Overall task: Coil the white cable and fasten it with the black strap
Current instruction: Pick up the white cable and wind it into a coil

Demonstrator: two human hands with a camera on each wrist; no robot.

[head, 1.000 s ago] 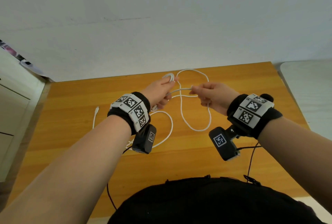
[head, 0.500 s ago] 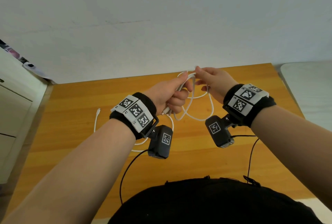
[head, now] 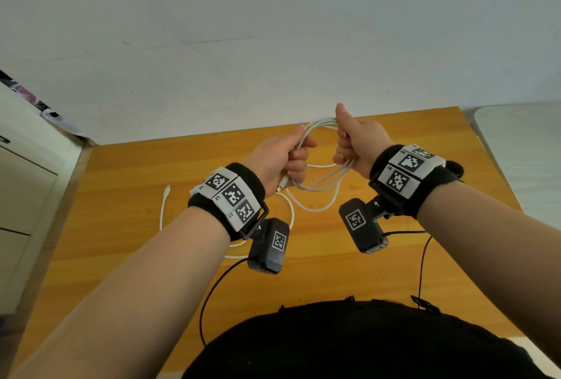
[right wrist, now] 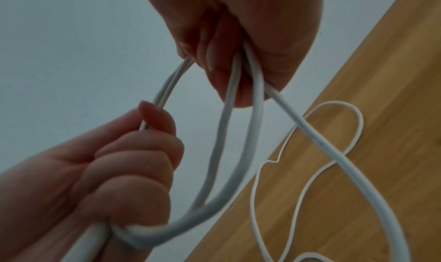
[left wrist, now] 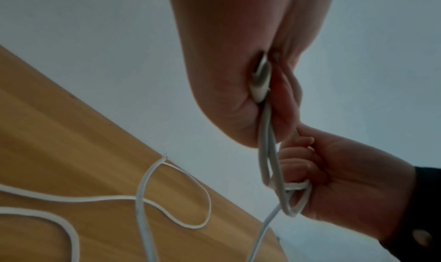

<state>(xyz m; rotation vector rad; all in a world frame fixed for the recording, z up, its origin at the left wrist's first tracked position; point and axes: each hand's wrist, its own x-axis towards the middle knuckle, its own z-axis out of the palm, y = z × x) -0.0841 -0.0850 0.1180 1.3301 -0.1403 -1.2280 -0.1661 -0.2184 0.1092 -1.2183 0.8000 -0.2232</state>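
The white cable [head: 321, 184] hangs in loops between my two hands above the wooden table [head: 394, 257]. My left hand [head: 280, 156] grips one side of the loops, with a plug end [left wrist: 259, 85] sticking out of the fist near the wrist. My right hand [head: 356, 141] grips the other side, fingers curled round several strands [right wrist: 253, 88]. The rest of the cable [head: 164, 211] trails down onto the table to the left, ending in a small connector [head: 168, 188]. No black strap shows in any view.
A white wall [head: 273, 29] stands behind the table's far edge. A pale cabinet [head: 24, 190] is at the left and a white surface [head: 522, 147] at the right. Thin black wires [head: 212, 293] run from the wrist cameras toward my body.
Both hands rose and closed into fists round the loops; the right hand moved from pinching the cable near the left hand to gripping the coil's far side. More cable lifted off the table.
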